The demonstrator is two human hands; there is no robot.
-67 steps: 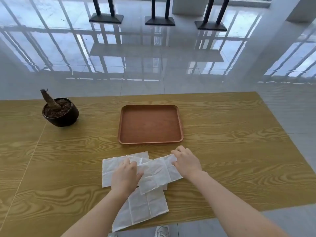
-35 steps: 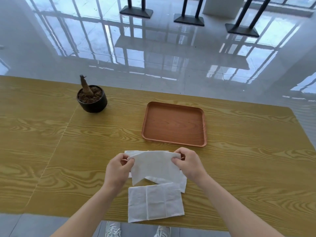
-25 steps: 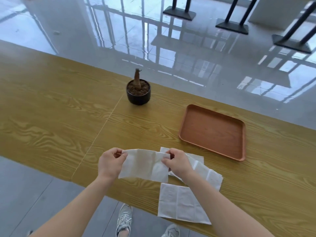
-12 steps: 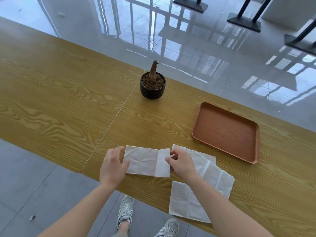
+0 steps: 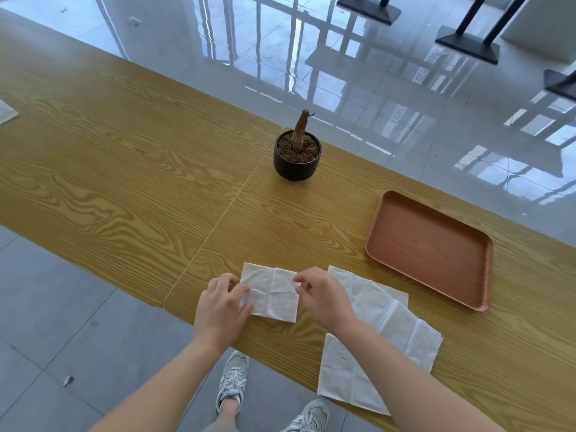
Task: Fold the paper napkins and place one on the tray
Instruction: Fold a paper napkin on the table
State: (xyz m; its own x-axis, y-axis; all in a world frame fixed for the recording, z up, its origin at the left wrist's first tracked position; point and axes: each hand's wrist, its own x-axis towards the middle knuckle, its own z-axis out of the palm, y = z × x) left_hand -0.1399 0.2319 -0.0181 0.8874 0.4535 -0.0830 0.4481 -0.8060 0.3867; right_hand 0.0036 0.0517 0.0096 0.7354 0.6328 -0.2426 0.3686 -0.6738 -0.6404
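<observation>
A white paper napkin, folded to a small square, lies flat on the wooden table near its front edge. My left hand presses its left edge with the fingertips. My right hand pinches its right edge. Two more napkins lie to the right, partly under my right forearm: one long strip and one at the table's front edge. The brown tray sits further right and back, with nothing on it.
A black pot with soil and a bare stump stands behind the napkin. A seam runs between two table tops. The table's front edge is close to my hands, with glossy floor and my shoes below.
The napkin was lifted off the pile, carried left and laid flat. It now shows as a smaller square, about half as wide as half a second ago. My view has swung left.
</observation>
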